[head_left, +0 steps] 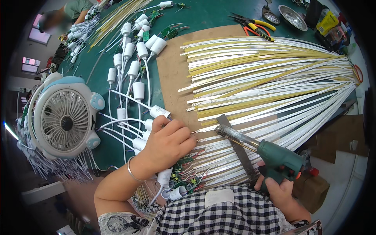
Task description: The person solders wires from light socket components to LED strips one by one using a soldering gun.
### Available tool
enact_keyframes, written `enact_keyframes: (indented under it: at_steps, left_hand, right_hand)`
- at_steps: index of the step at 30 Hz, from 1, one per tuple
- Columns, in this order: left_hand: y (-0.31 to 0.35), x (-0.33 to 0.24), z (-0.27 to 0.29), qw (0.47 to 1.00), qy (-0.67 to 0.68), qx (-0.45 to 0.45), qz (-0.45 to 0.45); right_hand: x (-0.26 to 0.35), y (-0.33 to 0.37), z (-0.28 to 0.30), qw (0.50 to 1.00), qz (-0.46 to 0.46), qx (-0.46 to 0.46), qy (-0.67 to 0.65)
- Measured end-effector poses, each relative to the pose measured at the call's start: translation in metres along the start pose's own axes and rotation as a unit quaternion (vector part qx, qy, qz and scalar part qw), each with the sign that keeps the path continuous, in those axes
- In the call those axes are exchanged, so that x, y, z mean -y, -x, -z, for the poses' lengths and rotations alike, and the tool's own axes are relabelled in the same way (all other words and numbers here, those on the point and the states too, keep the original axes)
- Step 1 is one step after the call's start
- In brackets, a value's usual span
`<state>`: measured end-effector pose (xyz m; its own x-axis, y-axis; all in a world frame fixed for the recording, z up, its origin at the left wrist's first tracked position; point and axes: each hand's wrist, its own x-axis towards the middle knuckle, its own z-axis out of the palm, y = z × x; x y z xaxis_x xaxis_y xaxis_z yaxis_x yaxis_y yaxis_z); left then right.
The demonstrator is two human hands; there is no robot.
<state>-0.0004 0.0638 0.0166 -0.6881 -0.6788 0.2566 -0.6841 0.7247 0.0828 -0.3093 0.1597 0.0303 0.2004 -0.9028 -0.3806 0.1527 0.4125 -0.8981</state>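
My right hand [276, 187] is wrapped round the handle of a green soldering gun [280, 156]. The gun's metal tip points up and left, over the ends of the LED strips. My left hand [170, 139] is closed in a pinch beside the strip ends, with a thin wire [194, 132] at its fingertips. White lamp sockets [159, 112] with cables lie around and partly under that hand. Many white and yellow LED strips [266, 70] fan out across a brown board [172, 66]. A flat metal bar [238, 150] lies across the nearer strips.
A white-and-blue fan [64, 121] stands at the left. More sockets [133, 68] with green circuit boards lie at the back. Pliers [254, 25] and a metal bowl [293, 17] sit at the far right. Another person [72, 13] works at the far left.
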Motion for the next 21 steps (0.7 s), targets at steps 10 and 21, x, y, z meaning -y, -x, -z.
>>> enact_keyframes:
  at_steps: [10,21]
  left_hand:
    - [-0.002,0.000,-0.004,0.999,-0.004,-0.016,0.028]
    - [-0.015,0.000,-0.005,0.999,-0.029,0.011,0.041]
  right_hand:
    - [0.001,-0.003,-0.003,1.000,0.005,0.004,-0.002]
    - [0.000,-0.003,-0.003,1.000,-0.003,-0.022,-0.002]
